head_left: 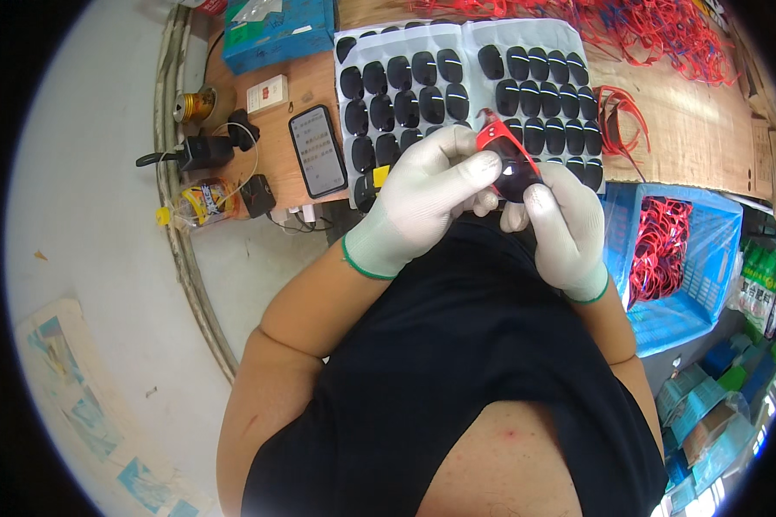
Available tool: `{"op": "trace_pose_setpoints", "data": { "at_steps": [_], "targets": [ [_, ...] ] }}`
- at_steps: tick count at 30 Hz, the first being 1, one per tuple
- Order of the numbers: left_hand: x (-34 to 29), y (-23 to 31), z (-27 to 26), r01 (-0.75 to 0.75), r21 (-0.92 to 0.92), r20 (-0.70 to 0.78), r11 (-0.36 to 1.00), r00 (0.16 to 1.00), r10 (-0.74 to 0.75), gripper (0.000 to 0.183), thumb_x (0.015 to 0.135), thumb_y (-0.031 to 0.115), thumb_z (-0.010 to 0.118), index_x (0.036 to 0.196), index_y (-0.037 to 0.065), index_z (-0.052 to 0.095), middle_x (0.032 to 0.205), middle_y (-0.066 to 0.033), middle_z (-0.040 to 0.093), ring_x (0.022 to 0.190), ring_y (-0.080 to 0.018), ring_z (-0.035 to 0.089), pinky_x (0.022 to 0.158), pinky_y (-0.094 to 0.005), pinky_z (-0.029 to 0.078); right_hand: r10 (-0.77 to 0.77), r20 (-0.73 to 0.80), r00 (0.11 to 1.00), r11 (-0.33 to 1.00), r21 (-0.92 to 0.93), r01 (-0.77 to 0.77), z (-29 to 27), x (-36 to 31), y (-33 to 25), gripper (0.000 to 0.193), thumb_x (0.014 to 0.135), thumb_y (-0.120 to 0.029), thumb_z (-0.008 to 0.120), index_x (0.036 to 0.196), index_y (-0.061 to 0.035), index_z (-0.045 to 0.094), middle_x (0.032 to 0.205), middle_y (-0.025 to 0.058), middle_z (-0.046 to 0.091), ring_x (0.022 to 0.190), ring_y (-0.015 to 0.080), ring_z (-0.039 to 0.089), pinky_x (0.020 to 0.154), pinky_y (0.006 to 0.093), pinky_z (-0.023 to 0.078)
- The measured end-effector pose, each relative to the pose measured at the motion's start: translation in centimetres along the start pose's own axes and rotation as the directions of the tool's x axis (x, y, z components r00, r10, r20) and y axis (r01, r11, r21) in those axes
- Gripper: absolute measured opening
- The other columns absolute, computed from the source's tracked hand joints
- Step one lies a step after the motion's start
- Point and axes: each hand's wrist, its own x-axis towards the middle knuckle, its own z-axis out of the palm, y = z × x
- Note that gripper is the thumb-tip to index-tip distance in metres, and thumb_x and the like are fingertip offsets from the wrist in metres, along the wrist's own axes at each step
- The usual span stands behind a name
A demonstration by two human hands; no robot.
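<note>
Both my hands wear white knit gloves with green cuffs. Between them is a red sunglasses frame (491, 132) with a dark lens (516, 179) at its front. My left hand (440, 185) pinches one side of the frame, thumb on the front. My right hand (565, 220) grips the lens end with thumb and fingers. Just beyond my hands lies a white sheet (474, 65) carrying rows of dark lenses (407, 108). Whether the lens sits fully in the rim cannot be made out.
Left of the sheet are a phone (317, 151), a small white box (267, 92), a can (195, 106), a bottle (205, 202) and chargers with cables. Red frames (622, 121) lie right of the sheet and pile up behind. A blue crate (707, 258) holds more.
</note>
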Motion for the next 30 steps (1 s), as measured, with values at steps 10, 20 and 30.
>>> {"op": "trace_pose_setpoints", "data": {
  "at_steps": [10, 20, 30],
  "targets": [
    [-0.4, -0.1, 1.0, -0.012, 0.104, -0.090, 0.995, 0.996, 0.021, 0.017, 0.099, 0.018, 0.063, 0.106, 0.004, 0.057, 0.091, -0.0051, 0.063, 0.075, -0.0104, 0.059, 0.068, -0.0250, 0.048, -0.128, -0.058, 0.990, 0.968, -0.223, 0.112, 0.2, -0.3, 0.3, 0.013, 0.090, -0.004, 0.054, 0.088, 0.0022, 0.065, 0.062, 0.0084, 0.058, 0.052, 0.0229, 0.059, 0.053, 0.0326, 0.045],
    [-0.6, 0.3, 2.1, 0.060, 0.191, -0.232, 0.980, 0.973, -0.015, 0.034, 0.098, 0.030, 0.059, 0.109, -0.003, 0.059, 0.086, -0.0078, 0.065, 0.074, -0.0122, 0.059, 0.069, -0.0266, 0.047, -0.422, 0.075, 0.904, 0.758, -0.517, 0.397, -0.3, 0.9, -0.1, 0.004, 0.080, -0.001, 0.063, 0.076, -0.0027, 0.061, 0.059, 0.0112, 0.049, 0.050, 0.0296, 0.050, 0.048, 0.0403, 0.036],
    [-1.0, 0.2, 0.8, -0.023, 0.169, -0.157, 0.985, 0.986, 0.050, 0.025, 0.101, 0.021, 0.061, 0.114, 0.000, 0.061, 0.095, -0.0060, 0.067, 0.078, -0.0112, 0.062, 0.072, -0.0256, 0.050, -0.047, 0.055, 0.997, 0.989, -0.138, 0.054, -1.0, 1.0, 0.0, 0.011, 0.091, -0.006, 0.057, 0.088, 0.0023, 0.063, 0.072, 0.0127, 0.060, 0.063, 0.0237, 0.061, 0.060, 0.0340, 0.047]
  ]
}}
